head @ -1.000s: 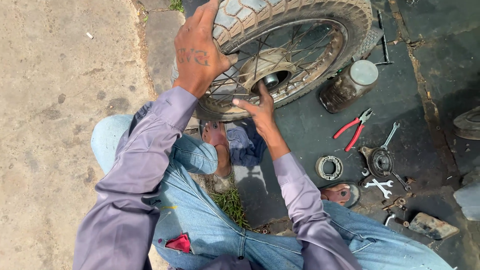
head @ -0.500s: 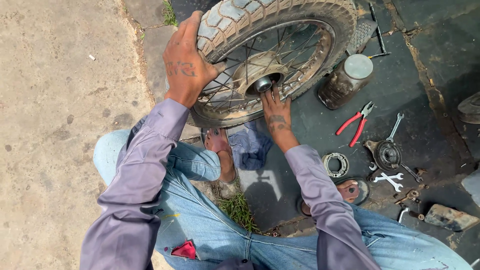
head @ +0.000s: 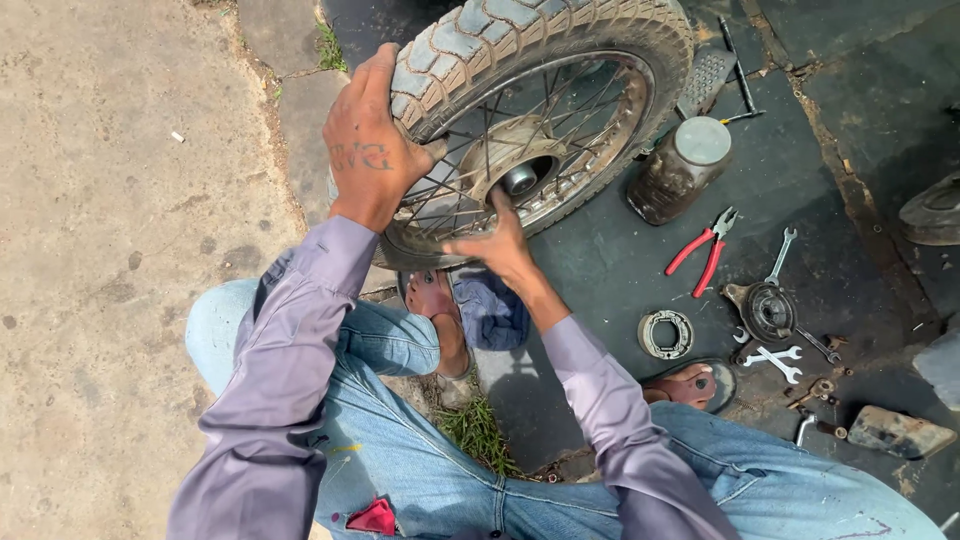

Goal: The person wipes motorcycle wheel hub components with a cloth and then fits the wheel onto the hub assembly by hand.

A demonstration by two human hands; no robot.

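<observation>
Dark oily ground meets pale concrete under the crouching person. Right hand [head: 497,243] touches the hub [head: 517,176] with loose fingers; left hand [head: 366,150] grasps the spoked wheel [head: 540,100] by its tyre. Farther right lie red pliers [head: 703,250], wrenches [head: 778,362], a jar [head: 680,170].

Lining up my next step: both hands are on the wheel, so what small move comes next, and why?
Probably press the right hand fingertips further into the hub: they already touch its open centre, while the left hand grips the tyre, steadying the tilted wheel.
</observation>
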